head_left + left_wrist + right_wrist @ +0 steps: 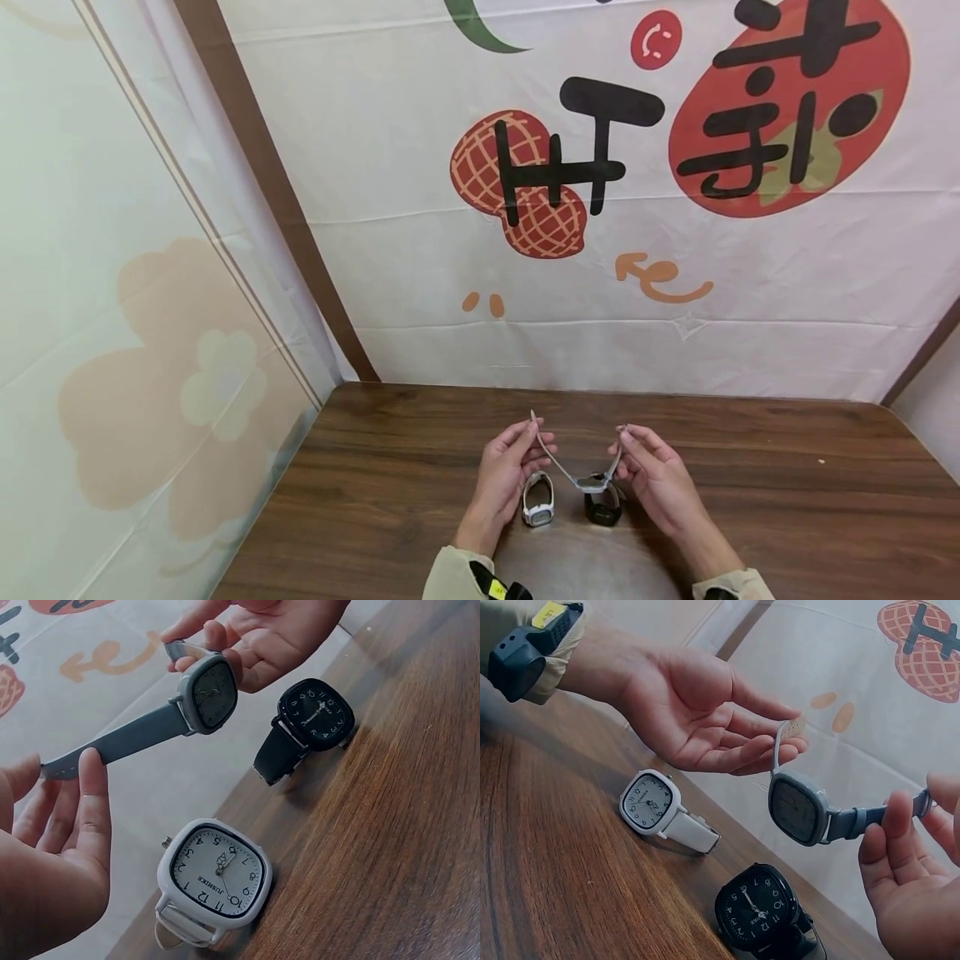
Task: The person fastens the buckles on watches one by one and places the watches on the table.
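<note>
Between both hands hangs a blue-grey wristwatch (pixel 592 482), its strap unfastened and spread into a V with the square case lowest. My left hand (pixel 501 475) pinches the end of the strap half with holes. On the other side my right hand (pixel 660 477) pinches the buckle half (pixel 866 817). A white watch (pixel 216 871) stands on the table near my left hand, its strap looped behind the case. Close to my right hand is a black watch (pixel 316 714), also looped; the held watch partly covers it in the head view.
The brown wooden table (pixel 375 500) carries the watches. Behind it hangs a white printed cloth (pixel 405 250), and another pale cloth (pixel 150 333) with a flower print borders the left side. A tiny pale speck (pixel 821 461) lies on the right of the tabletop.
</note>
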A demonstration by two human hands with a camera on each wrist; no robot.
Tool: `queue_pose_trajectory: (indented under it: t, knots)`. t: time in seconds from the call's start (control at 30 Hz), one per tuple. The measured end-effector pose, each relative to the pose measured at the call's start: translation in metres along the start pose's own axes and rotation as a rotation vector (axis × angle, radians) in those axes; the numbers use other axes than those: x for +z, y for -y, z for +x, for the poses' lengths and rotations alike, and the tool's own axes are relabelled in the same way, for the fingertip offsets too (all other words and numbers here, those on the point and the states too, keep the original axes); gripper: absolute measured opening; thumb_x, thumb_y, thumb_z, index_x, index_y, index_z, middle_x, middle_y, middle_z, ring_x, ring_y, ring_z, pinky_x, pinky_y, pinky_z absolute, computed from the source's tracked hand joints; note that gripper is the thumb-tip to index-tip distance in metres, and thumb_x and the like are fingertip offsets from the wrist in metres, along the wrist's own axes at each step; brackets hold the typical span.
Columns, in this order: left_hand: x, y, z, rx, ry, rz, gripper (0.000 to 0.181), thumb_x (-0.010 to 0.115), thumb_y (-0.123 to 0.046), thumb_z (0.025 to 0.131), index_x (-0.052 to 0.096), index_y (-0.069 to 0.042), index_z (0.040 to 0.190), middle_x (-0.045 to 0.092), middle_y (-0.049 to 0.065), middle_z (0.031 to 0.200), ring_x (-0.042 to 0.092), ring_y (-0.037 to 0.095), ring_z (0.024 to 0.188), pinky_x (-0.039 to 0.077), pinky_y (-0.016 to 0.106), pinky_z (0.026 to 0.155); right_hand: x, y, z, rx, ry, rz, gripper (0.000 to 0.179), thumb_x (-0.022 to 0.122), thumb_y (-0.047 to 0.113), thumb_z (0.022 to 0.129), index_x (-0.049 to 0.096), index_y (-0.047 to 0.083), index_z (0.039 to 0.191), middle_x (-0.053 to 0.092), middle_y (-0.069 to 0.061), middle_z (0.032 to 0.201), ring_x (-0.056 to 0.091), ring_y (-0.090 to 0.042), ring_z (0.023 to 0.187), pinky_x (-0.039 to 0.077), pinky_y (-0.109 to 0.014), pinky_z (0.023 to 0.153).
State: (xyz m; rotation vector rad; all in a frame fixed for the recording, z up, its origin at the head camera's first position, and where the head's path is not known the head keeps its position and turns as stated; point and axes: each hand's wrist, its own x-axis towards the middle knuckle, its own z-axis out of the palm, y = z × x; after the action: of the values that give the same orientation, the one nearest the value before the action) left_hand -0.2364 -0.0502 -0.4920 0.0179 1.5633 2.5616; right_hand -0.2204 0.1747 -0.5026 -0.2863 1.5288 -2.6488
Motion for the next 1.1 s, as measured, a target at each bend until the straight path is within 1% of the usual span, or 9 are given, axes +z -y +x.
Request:
queue_pose_trajectory:
  t: [0.2, 0.37, 0.57, 0.77, 0.93, 1.1]
  knots:
    - [-0.003, 0.0, 0.001, -0.01, -0.001, -0.006, 0.032, 0.063, -0.022, 0.098, 0.064, 0.002, 0.12, 0.074, 0.008, 0.094, 0.071, 0.015, 0.083, 0.057, 0.026, 0.073, 0.005, 0.002, 0.002, 0.034, -0.063, -0.035, 0.011, 0.054, 0.012, 0.102, 0.063, 0.012, 0.108, 0.069, 0.0, 0.088, 0.057, -0.008, 0.065, 0.052, -0.022, 0.065]
    - [-0.004, 0.0, 0.002, -0.012, -0.005, -0.007, 0.033, 0.064, -0.021, 0.098, 0.064, 0.002, 0.121, 0.074, 0.006, 0.092, 0.071, 0.015, 0.082, 0.057, 0.025, 0.072, 0.006, 0.003, 0.004, 0.051, -0.075, -0.046, 0.009, 0.055, 0.013, 0.102, 0.064, 0.014, 0.106, 0.069, 0.001, 0.088, 0.057, -0.008, 0.065, 0.052, -0.022, 0.065]
    - [0.001, -0.001, 0.003, -0.024, -0.002, 0.007, 0.031, 0.064, -0.021, 0.097, 0.065, 0.002, 0.119, 0.074, 0.004, 0.09, 0.07, 0.014, 0.079, 0.057, 0.027, 0.074, 0.005, 0.001, 0.005, 0.063, -0.077, -0.051, 0.011, 0.056, 0.014, 0.102, 0.065, 0.012, 0.108, 0.07, 0.001, 0.088, 0.058, -0.008, 0.064, 0.052, -0.022, 0.065]
    - [0.006, 0.0, 0.002, -0.049, 0.003, 0.015, 0.031, 0.064, -0.018, 0.097, 0.066, 0.004, 0.118, 0.073, 0.002, 0.085, 0.069, 0.012, 0.075, 0.056, 0.023, 0.068, 0.008, 0.002, 0.007, 0.069, -0.091, -0.083, 0.013, 0.057, 0.015, 0.101, 0.067, 0.012, 0.109, 0.07, 0.001, 0.086, 0.056, -0.007, 0.062, 0.051, -0.021, 0.063]
    - [0.01, 0.001, -0.001, -0.055, 0.008, 0.047, 0.032, 0.065, -0.018, 0.097, 0.066, 0.006, 0.119, 0.073, 0.004, 0.086, 0.068, 0.011, 0.074, 0.055, 0.022, 0.066, 0.011, 0.003, 0.008, 0.077, -0.114, -0.113, 0.014, 0.059, 0.016, 0.1, 0.068, 0.011, 0.11, 0.07, 0.002, 0.084, 0.055, -0.006, 0.061, 0.049, -0.019, 0.06]
    - [0.015, 0.002, -0.005, -0.054, 0.031, 0.072, 0.034, 0.065, -0.014, 0.096, 0.064, 0.01, 0.119, 0.073, 0.004, 0.085, 0.066, 0.009, 0.072, 0.054, 0.02, 0.064, 0.013, 0.003, 0.007, 0.086, -0.129, -0.133, 0.016, 0.061, 0.016, 0.099, 0.069, 0.008, 0.111, 0.07, 0.004, 0.089, 0.056, -0.005, 0.065, 0.048, -0.018, 0.06]
